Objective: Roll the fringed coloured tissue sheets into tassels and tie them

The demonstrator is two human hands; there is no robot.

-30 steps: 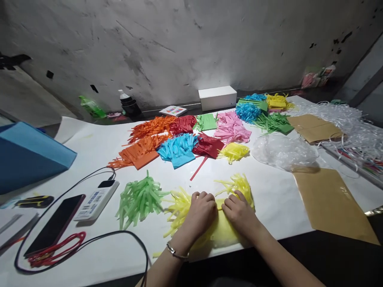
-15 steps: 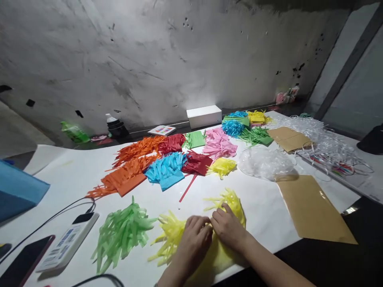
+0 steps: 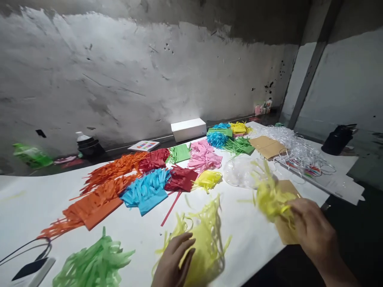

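Observation:
My right hand (image 3: 314, 233) pinches a bunch of yellow fringed paper (image 3: 271, 197), raised at the right and blurred by motion. Its strips dangle in front of a brown envelope (image 3: 285, 229). At the bottom centre my left hand (image 3: 176, 259) lies with fingers apart on the left side of another yellow fringed paper sheet (image 3: 203, 243), which is spread on the white table paper (image 3: 245, 239). To the left of that hand is a pile of light green strips (image 3: 92, 263).
Orange (image 3: 98, 199), blue (image 3: 148, 189), red (image 3: 181, 178) and pink (image 3: 205, 155) fringes lie mid-table. Behind them stands a white box (image 3: 188, 130). Clear plastic (image 3: 242, 172) and a black container (image 3: 338, 139) are at the right. A power bank (image 3: 37, 273) sits lower left.
My hands have moved apart. The right hand has lifted a yellow bunch away to the right, while the left has opened over the remaining yellow sheet. The view has turned right.

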